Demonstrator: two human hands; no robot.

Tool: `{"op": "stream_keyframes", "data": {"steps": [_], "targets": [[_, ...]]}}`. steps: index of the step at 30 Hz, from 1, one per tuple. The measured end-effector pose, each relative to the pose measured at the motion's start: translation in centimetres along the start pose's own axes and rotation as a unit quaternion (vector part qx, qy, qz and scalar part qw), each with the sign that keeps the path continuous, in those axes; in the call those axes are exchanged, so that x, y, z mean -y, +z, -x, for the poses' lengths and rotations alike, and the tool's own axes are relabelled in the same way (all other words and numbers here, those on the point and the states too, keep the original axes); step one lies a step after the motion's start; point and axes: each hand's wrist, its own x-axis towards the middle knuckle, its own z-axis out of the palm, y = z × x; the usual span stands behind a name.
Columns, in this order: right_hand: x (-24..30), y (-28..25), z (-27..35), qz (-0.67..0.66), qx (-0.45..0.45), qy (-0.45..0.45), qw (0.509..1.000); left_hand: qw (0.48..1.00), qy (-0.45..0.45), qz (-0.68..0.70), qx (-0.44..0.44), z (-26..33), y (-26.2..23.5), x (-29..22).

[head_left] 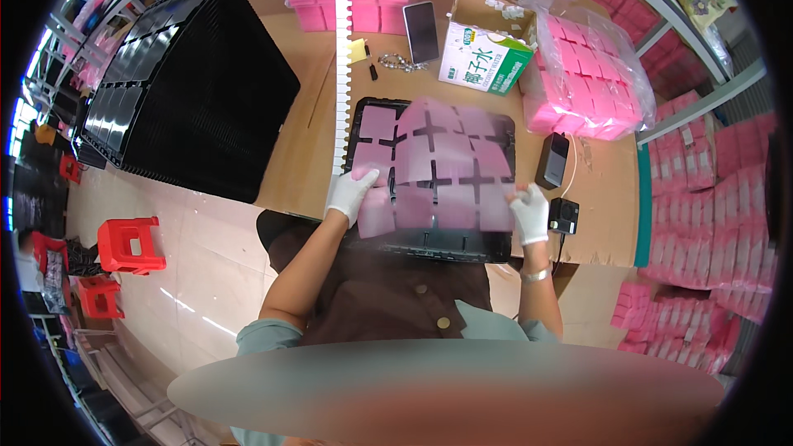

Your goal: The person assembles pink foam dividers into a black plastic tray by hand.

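Note:
A thin pink sheet of joined squares with cross-shaped gaps (pixel 457 205) is bowed and smeared by motion over a black plastic tray (pixel 429 245). My left hand (pixel 352 194), in a white glove, pinches the sheet near its left edge. At its lower right corner, my right hand (pixel 530 213) has its gloved fingers closed on the same sheet. Pink squares (pixel 379 123) also show over the tray's left side. Parts of the tray stay hidden under the sheet.
Stacked black trays (pixel 206 91) stand at the left. Bagged pink blocks (pixel 588 83), a cardboard carton (pixel 486 54), a phone (pixel 421 31) and a power bank (pixel 553 160) lie around the tray. A white toothed strip (pixel 341 58) runs beside it. Red stools (pixel 130 245) are on the floor.

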Motion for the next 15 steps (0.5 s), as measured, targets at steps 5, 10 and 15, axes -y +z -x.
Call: {"op": "stream_keyframes", "data": {"steps": [5,10,15], "targets": [[-0.3,-0.1,3.6,-0.066,0.04,0.1,0.992,0.995,-0.084,-0.017,0.046,0.8,0.4,-1.1],[-0.9,0.6,4.0,-0.017,0.069,0.173,0.982,0.985,0.042,-0.164,-0.027,0.7,-1.1,0.9],[-2.0,1.1,4.0,0.036,0.054,0.142,0.988,0.899,0.197,-0.387,-0.053,4.9,-0.6,-0.4]]}}
